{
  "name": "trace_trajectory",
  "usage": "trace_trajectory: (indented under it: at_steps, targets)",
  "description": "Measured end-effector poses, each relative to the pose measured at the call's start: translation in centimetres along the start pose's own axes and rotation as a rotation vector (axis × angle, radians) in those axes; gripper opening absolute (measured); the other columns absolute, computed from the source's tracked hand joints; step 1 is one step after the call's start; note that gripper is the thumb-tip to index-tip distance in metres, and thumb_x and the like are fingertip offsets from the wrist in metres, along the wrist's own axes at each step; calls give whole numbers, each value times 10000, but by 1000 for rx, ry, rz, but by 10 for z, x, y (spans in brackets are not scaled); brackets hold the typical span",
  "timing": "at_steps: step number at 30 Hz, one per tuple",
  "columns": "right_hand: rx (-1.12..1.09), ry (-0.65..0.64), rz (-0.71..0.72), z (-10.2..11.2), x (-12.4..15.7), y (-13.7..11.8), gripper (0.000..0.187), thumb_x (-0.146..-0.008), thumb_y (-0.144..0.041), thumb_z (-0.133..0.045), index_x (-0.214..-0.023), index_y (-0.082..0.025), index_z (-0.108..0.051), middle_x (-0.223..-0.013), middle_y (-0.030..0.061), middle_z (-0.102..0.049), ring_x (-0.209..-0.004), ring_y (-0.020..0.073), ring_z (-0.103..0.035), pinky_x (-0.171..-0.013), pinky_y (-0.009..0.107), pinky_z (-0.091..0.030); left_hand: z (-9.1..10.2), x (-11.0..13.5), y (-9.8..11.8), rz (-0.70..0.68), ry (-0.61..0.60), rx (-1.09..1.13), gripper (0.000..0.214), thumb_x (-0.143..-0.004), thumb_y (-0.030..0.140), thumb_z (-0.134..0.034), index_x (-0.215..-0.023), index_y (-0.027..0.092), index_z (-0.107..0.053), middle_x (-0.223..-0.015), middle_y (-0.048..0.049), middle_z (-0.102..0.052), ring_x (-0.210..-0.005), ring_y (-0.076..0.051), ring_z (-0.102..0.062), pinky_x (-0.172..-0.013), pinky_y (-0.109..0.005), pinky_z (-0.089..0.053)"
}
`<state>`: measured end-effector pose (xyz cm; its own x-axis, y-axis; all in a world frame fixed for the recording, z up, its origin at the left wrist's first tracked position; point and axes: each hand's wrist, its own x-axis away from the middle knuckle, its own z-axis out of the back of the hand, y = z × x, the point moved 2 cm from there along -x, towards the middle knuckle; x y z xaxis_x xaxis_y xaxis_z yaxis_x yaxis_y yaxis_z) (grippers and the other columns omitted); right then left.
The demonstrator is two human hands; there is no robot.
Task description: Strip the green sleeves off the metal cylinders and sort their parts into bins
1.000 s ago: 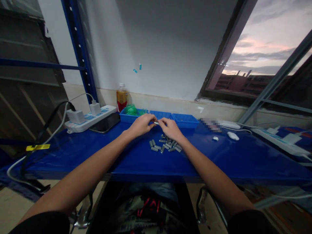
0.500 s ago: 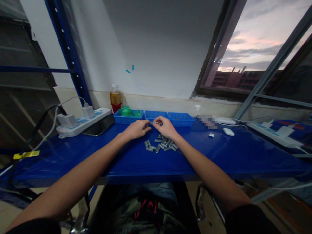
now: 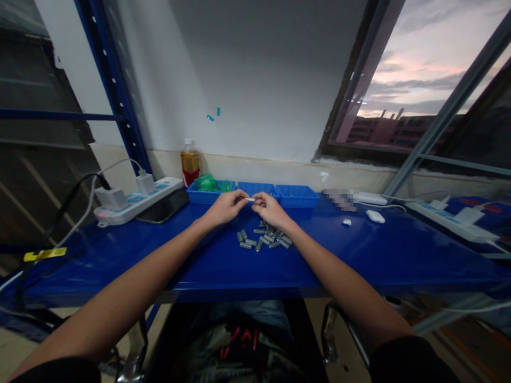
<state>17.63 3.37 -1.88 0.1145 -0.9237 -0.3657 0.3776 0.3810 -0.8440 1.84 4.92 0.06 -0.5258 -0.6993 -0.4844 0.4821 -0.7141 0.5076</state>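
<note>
Between my two hands is a small silver metal piece (image 3: 250, 199), pale on its upper face and held level above the table. The thumb and fingers of my left hand (image 3: 223, 208) pinch its left end. My right hand (image 3: 273, 211) has its fingers closed on the right end. Below and partly behind my right hand lies a loose pile of similar short silver metal pieces (image 3: 265, 240); the hand and wrist hide some of them. Just beyond my hands stand a blue tray (image 3: 255, 188) and another blue tray (image 3: 298, 196).
A blue tray (image 3: 205, 197) holds green plastic film (image 3: 206, 183), with a drink bottle (image 3: 190, 164) behind it. On the left are a phone (image 3: 163, 207) and a power strip (image 3: 136, 202). White earphone case (image 3: 375, 216) and earbud (image 3: 346, 222) lie right, near another power strip (image 3: 451, 219).
My left hand's fingers have closed on the left end of the metal piece; before, they were more apart. The piece now shows a brighter face. The pile looks the same.
</note>
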Motion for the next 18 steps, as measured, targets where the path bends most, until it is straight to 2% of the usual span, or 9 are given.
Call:
trace_trajectory:
  at_steps: [2,6,9,12,15,18]
  targets:
    - [-52,-28,-54,1,-1,1,200,-695,-203,-563,-893,-172,-559,-612,-55,-522,-565,99,-483,-554,226,-373,-1,1,0,-74,13,-59,213,-840,277,-458,-972,168,-584,-915,-65,-663,-822,-188,-594,-736,-301,-447]
    - [-183,-91,-101,2,-1,-2,176,-749,-309,-580,-845,-161,-593,-655,-5,-592,-610,108,-544,-590,234,-423,-4,4,-2,-189,13,-192,156,-825,204,-470,-932,178,-582,-941,-76,-647,-883,-208,-575,-789,-330,-436]
    - [-236,-36,-101,3,-1,-2,184,-775,-339,-566,-791,-157,-592,-664,19,-614,-612,117,-567,-601,250,-450,-5,4,-1,-189,26,-220,157,-806,185,-495,-939,180,-579,-955,-78,-647,-898,-218,-570,-804,-345,-434]
    - [-223,30,-71,3,-3,3,153,-739,-309,-598,-787,-165,-583,-643,3,-604,-588,118,-559,-591,255,-448,-6,5,3,-134,7,-136,191,-798,216,-522,-977,170,-571,-955,-77,-653,-880,-211,-588,-797,-338,-445]
    - [-168,75,-6,4,-6,6,159,-703,-274,-599,-825,-172,-587,-624,-23,-578,-576,113,-538,-595,254,-443,-10,4,3,13,-11,36,301,-836,385,-500,-1016,153,-569,-923,-76,-665,-828,-202,-613,-751,-319,-463]
    - [-58,122,95,7,-3,1,163,-696,-264,-583,-835,-178,-594,-682,-10,-597,-647,125,-553,-649,269,-455,-15,2,-4,166,-29,162,456,-871,527,-363,-859,144,-611,-805,-73,-672,-748,-201,-619,-699,-315,-464]
